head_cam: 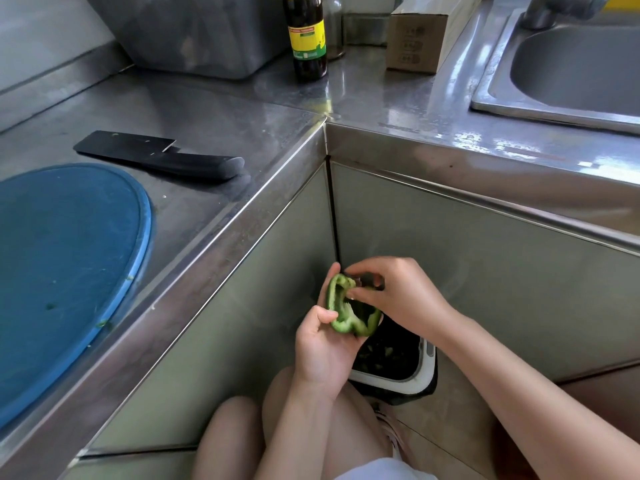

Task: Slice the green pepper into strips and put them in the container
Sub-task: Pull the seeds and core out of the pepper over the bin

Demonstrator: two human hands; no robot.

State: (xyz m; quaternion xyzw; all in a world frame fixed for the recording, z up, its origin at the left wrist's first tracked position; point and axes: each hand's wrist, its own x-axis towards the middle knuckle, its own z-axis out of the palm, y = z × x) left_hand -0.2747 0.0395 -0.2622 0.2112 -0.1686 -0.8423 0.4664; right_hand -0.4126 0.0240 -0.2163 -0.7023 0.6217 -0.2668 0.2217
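Observation:
A cut-open green pepper half (pixel 341 308) is held low in front of the cabinet, above a white-rimmed bin (pixel 412 381). My left hand (pixel 320 348) grips the pepper from below and behind, thumb on its rim. My right hand (pixel 394 292) reaches into the pepper's hollow from the right, its fingertips pinching something inside near the top. A black cleaver (pixel 156 155) lies flat on the steel counter, beside a round blue cutting board (pixel 65 268) at the left.
A dark bottle with a yellow label (pixel 306 36), a cardboard box (pixel 415 43) and a grey tub (pixel 194 32) stand at the back of the counter. A steel sink (pixel 575 69) lies at the right. My knees are below.

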